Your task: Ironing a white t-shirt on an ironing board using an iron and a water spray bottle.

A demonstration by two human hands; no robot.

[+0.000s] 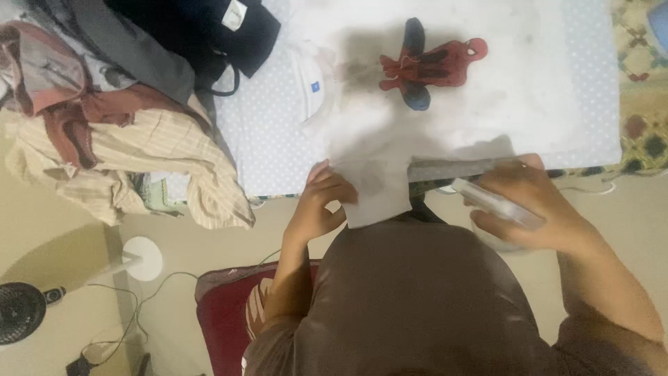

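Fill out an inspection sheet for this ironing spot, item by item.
Surface: ironing board with a dotted pale cover.
Job's things: white T-shirt with a red and blue figure print, spread flat; its sleeve hangs over the near edge.
Clutter: pile of clothes at the board's left end, dark garments on top.
Hands: left hand pinches the sleeve; right hand grips a clear handle, blurred.
Cables: thin cord on the floor.
Surroundings: black fan, white round base, red cushion, patterned rug.

A beige floor (62, 230) is showing below the dotted tabletop (264, 146); a black fan (21, 312) is standing beside trailing cables (132, 313).
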